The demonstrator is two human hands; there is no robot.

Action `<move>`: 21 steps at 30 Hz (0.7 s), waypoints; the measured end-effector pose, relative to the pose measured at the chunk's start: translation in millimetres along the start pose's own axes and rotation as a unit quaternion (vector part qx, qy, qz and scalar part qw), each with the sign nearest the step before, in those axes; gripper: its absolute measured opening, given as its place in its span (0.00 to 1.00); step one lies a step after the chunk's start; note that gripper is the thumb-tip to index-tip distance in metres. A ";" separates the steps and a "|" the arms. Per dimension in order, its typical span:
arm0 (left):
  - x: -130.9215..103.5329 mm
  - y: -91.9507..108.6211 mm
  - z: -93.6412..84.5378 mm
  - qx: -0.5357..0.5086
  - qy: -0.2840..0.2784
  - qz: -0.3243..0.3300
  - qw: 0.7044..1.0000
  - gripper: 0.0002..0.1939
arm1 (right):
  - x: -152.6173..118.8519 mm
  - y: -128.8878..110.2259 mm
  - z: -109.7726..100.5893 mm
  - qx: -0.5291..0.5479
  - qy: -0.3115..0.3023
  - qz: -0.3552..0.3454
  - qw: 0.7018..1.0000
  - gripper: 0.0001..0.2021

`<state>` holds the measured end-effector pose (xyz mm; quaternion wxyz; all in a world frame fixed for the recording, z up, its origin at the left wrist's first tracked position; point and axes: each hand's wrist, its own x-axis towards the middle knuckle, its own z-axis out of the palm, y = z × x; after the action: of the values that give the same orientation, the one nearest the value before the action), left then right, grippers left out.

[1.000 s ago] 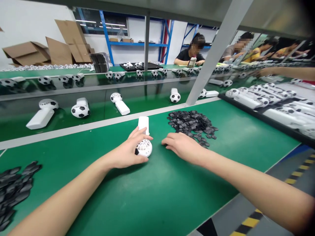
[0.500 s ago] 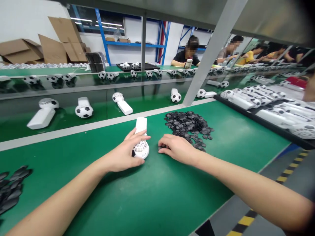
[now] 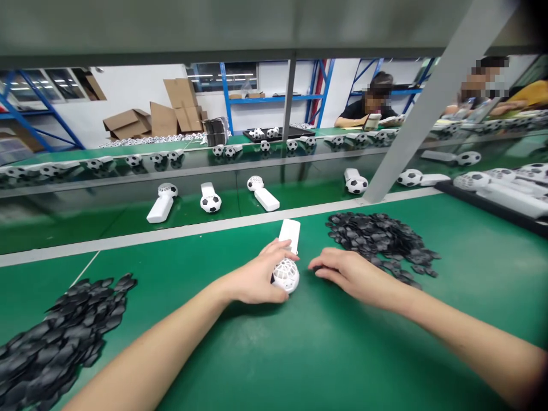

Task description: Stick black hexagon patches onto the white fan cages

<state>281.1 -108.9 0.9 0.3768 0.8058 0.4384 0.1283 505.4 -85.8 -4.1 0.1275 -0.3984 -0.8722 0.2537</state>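
My left hand (image 3: pixel 261 277) curls around the ball-shaped head of a white handheld fan (image 3: pixel 286 276), fingers over its top and thumb at the near side. The head has an open web-like grille, and its white handle points away from me on the green table. Just to the right, my right hand (image 3: pixel 342 271) pinches a small black piece (image 3: pixel 317 268), mostly covered by the fingers. Behind that hand lies a pile of small black pieces (image 3: pixel 381 234). Larger black pieces (image 3: pixel 72 331) are heaped at the left, beyond my left forearm.
Several football-patterned fans (image 3: pixel 211 200) lie on the dark green conveyor beyond the pale table edge strip (image 3: pixel 240 220). A slanted grey post (image 3: pixel 411 131) stands at the right, near a black tray (image 3: pixel 492 208) of fans. Co-workers sit across the line; an overhead shelf (image 3: pixel 171 28) spans the top.
The view has turned left, so everything appears farther right and more of the left heap shows. My left hand stays on the fan; my right hand, still pinching, is slightly closer to it.
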 end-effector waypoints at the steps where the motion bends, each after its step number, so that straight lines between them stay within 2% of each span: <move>1: -0.3 -0.8 -0.8 0.001 -0.007 0.011 1.000 0.34 | -0.1 -1.7 -1.4 0.003 -0.003 0.006 1.000 0.10; 7: -0.3 -1.5 0.1 0.007 -0.003 0.024 1.000 0.35 | -2.1 -10.4 -11.1 0.094 -0.026 0.075 0.992 0.08; 10: 0.9 -0.8 3.2 -0.002 0.005 0.027 1.000 0.35 | -2.3 -15.4 -9.7 0.149 -0.041 0.073 0.985 0.09; 15: 1.3 0.5 5.2 -0.006 0.010 0.023 1.000 0.34 | -2.5 -25.3 0.0 0.220 -0.010 0.072 0.973 0.05; 21: 1.6 2.1 5.9 -0.006 0.010 0.022 1.000 0.33 | -7.2 -28.7 2.3 0.191 -0.019 0.019 0.981 0.08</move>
<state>286.5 -111.1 -1.9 0.3743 0.8115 0.4237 0.1476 491.0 -107.9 9.5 0.1797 -0.3780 -0.8025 0.4252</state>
